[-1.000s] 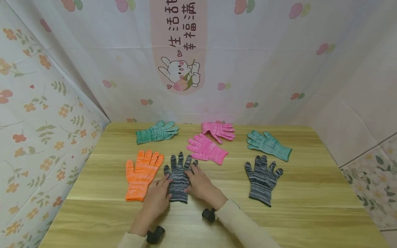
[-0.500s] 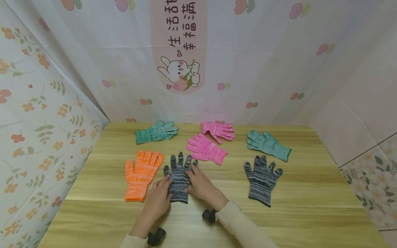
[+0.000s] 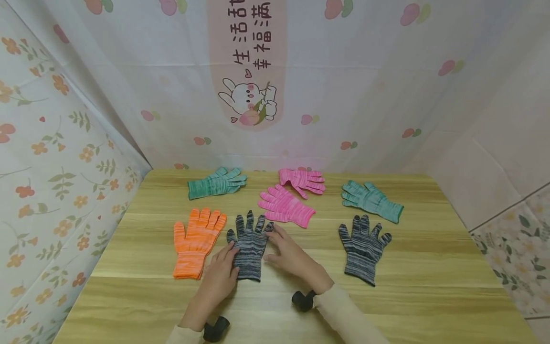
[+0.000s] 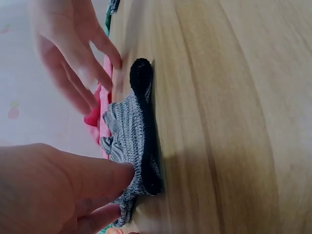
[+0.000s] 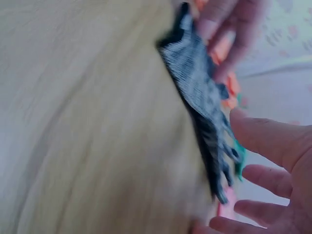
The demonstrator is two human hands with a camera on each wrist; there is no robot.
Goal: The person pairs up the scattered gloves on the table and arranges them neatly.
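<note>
**Grey glove (image 3: 249, 253) lies fingers-out on the bench (image 3: 429, 306), a hand at each side**

Seen from the head, the left hand (image 3: 220, 273) rests relaxed along one edge of the glove, pinching nothing that shows, while the right hand (image 3: 290, 254) stands at the other, fingers apart. Whether its fingertips touch the glove's outermost finger cannot be told. An orange glove (image 3: 195, 248) lies just beside the left hand; a second grey glove (image 3: 363, 251) lies well off to the right. Behind, a pink pair, its nearer glove (image 3: 287, 207) touching or close to the farther glove (image 3: 311, 181), lies between one green glove (image 3: 215, 184) and another green glove (image 3: 373, 199). The step in hand looks to be spreading and straightening the grey glove.

At the left wrist, the thumb is against the knit near a black cuff (image 4: 146, 126), which gapes slightly; the right hand appears clear of the cloth.

At the right wrist, in a blurred view, the fingers are spread and hold nothing. The next move probably calls for a light touch, steadying or releasing the knit without dragging it askew.
</note>
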